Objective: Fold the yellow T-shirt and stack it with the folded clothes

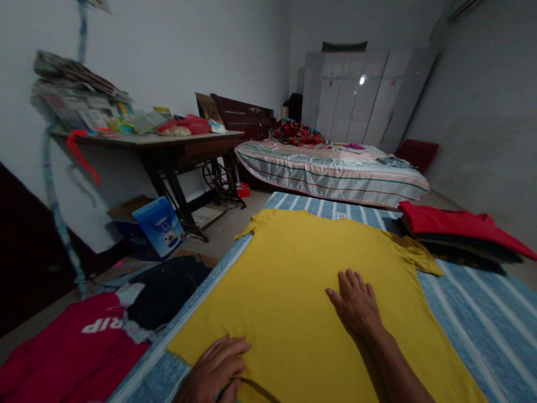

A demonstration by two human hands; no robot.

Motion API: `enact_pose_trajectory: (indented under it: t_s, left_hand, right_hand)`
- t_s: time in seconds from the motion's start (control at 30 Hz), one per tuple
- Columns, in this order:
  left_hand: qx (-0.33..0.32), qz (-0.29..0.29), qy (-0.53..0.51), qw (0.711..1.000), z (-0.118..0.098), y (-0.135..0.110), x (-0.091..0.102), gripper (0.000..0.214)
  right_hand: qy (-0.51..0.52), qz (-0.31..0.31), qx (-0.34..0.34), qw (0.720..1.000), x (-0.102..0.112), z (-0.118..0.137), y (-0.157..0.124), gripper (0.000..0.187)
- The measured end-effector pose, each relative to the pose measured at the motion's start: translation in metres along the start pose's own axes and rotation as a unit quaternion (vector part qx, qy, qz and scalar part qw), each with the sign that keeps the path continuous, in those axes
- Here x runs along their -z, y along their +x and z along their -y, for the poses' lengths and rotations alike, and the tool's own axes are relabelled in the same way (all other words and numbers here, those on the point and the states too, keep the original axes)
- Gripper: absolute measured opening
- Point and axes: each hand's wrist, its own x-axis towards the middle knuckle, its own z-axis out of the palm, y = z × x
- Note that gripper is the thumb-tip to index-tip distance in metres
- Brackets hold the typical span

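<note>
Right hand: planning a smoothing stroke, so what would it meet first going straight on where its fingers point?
Only more yellow shirt, then probably the striped sheet past its far edge; nothing else shows between.

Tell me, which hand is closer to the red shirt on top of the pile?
Right. The right hand lies flat on the yellow shirt, with the red shirt beyond it to its right. The left hand grips the yellow shirt's near hem, farther away.
</note>
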Motion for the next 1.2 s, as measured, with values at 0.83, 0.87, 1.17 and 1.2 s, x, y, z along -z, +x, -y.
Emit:
enact_pose_trajectory:
  t_s: [0.83,0.87,1.17,1.2]
  left_hand:
    - [-0.012,-0.028,-0.016,0.999,0.0022,-0.0003,-0.0018,0.016]
    - [-0.011,-0.027,-0.016,0.999,0.0027,-0.0008,-0.0023,0.016]
    - [0.0,-0.01,-0.022,1.0,0.0026,-0.0014,-0.0022,0.017]
    - [0.002,-0.008,-0.024,1.0,0.002,-0.0011,-0.0017,0.017]
  right_hand:
    - [-0.002,0.015,-0.007,1.0,0.0027,0.0017,0.0006,0.063]
    - [-0.003,0.016,-0.008,1.0,0.0026,0.0017,0.0007,0.063]
    - [-0.004,0.02,-0.005,1.0,0.0035,0.0015,0.0014,0.064]
    - [-0.006,0.019,-0.004,1.0,0.0033,0.0015,0.0013,0.064]
